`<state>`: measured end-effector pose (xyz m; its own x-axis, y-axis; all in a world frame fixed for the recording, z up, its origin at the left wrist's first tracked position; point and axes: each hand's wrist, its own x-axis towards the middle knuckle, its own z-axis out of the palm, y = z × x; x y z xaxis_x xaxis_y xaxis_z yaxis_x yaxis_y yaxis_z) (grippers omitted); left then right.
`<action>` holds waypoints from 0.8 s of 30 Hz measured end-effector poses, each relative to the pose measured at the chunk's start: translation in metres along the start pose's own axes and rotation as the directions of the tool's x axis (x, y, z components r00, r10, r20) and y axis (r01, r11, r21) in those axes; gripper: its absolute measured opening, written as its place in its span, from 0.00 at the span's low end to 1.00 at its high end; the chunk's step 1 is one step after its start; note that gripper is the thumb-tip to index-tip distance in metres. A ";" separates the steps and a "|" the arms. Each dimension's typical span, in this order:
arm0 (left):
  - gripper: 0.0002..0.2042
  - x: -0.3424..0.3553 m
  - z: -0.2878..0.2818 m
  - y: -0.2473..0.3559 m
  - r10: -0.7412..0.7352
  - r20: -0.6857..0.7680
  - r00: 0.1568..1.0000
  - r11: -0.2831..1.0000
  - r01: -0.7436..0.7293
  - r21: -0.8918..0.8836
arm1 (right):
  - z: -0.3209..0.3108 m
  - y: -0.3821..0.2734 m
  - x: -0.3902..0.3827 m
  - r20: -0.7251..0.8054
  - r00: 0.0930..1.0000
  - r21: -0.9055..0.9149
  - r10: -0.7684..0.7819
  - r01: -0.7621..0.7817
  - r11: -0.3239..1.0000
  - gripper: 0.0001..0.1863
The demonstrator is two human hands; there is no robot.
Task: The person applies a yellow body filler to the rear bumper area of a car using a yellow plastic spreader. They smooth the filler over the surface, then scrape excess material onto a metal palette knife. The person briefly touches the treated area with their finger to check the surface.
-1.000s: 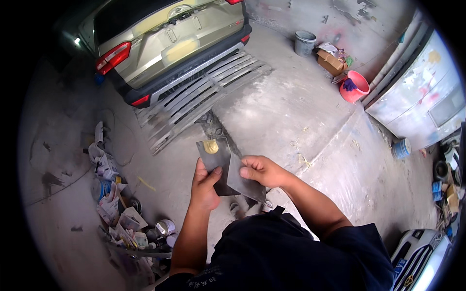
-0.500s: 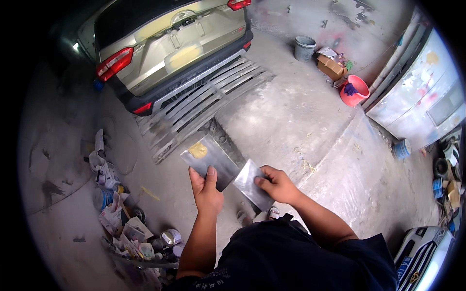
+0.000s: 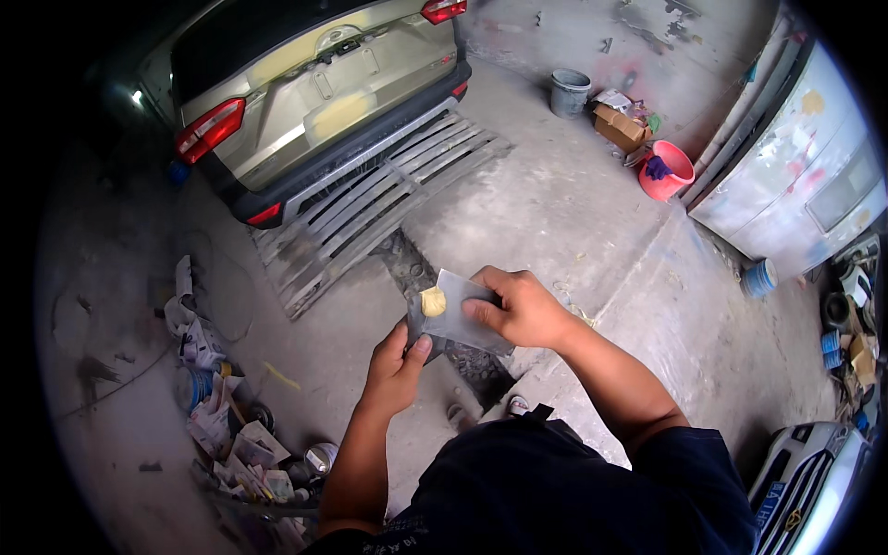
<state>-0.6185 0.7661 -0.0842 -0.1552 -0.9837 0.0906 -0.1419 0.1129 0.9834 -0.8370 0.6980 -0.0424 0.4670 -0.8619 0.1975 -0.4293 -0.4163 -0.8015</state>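
In my left hand [image 3: 398, 368] is a thin grey metal plate [image 3: 415, 320], pinched between thumb and fingers. My right hand [image 3: 525, 310] grips a flat grey putty scraper [image 3: 470, 335], its thumb pressed on the upper face. The scraper lies across the plate and covers much of it. A lump of yellow putty [image 3: 432, 302] sits where the two overlap; I cannot tell which of them bears it. Both hands are in front of my body, above the floor.
Ahead on the left stands a gold car [image 3: 305, 102] with yellowish filler patches, behind slatted metal grating [image 3: 388, 194]. A floor trench [image 3: 481, 375] runs below my hands. Clutter [image 3: 254, 444] lies at left; a pink bucket [image 3: 668, 176] and a car front [image 3: 800, 490] are at right.
My right hand has moved up and left, bringing the scraper over the plate. The left hand's plate has turned, and the putty now sits beside the scraper's edge.
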 end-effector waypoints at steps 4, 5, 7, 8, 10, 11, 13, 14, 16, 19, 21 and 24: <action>0.19 0.001 -0.003 0.004 0.019 -0.034 0.999 0.991 -0.023 -0.128 | 0.006 0.006 -0.006 0.014 0.998 0.044 0.054 -0.055 0.998 0.13; 0.19 0.000 -0.002 0.004 -0.001 -0.003 1.000 0.997 0.000 -0.078 | 0.008 0.007 -0.009 0.014 0.998 0.064 0.058 -0.059 0.996 0.13; 0.19 -0.001 -0.002 0.005 -0.045 0.059 0.997 0.999 0.043 0.026 | 0.008 0.008 -0.010 -0.002 0.999 0.080 0.036 -0.036 0.996 0.13; 0.19 -0.001 -0.004 0.007 -0.065 0.109 0.992 0.986 0.047 0.162 | 0.007 0.007 -0.008 -0.021 1.000 0.077 0.012 -0.010 0.997 0.12; 0.19 -0.002 -0.007 0.009 -0.123 0.200 0.972 0.907 0.028 0.421 | 0.004 0.003 -0.004 -0.062 0.998 0.094 -0.024 0.030 0.995 0.12; 0.19 -0.005 -0.006 0.004 -0.071 0.211 0.975 0.889 -0.034 0.456 | 0.002 -0.002 -0.001 -0.078 0.996 0.114 -0.042 0.051 0.992 0.12; 0.18 -0.009 -0.003 -0.014 0.032 0.244 0.969 0.840 -0.158 0.519 | -0.005 -0.010 -0.001 -0.126 0.991 0.117 -0.054 0.069 0.991 0.13; 0.18 -0.009 -0.006 -0.013 -0.011 0.178 0.984 0.944 -0.048 0.326 | -0.010 -0.014 -0.002 -0.151 0.987 0.104 -0.051 0.067 0.992 0.14; 0.19 -0.007 -0.017 -0.010 -0.135 0.078 0.988 0.982 0.144 -0.119 | -0.020 -0.024 -0.008 -0.177 0.975 0.060 -0.131 0.144 0.988 0.16; 0.19 -0.005 -0.023 -0.007 -0.112 0.159 0.981 0.944 0.155 -0.291 | -0.018 -0.022 -0.019 -0.112 0.835 -0.132 -0.538 0.524 0.841 0.17; 0.19 -0.004 -0.025 -0.007 -0.102 0.168 0.980 0.936 0.152 -0.319 | -0.012 -0.026 -0.024 -0.044 0.776 -0.080 -0.629 0.625 0.776 0.18; 0.18 -0.005 -0.027 -0.009 -0.066 0.155 0.986 0.931 0.116 -0.346 | -0.004 -0.029 -0.036 -0.040 0.760 -0.035 -0.649 0.648 0.761 0.17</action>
<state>-0.5902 0.7661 -0.0893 -0.2948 -0.9556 0.0005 0.1879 -0.0575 0.9805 -0.8449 0.7397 -0.0241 0.6029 -0.3963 0.6924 -0.0509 -0.8852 -0.4624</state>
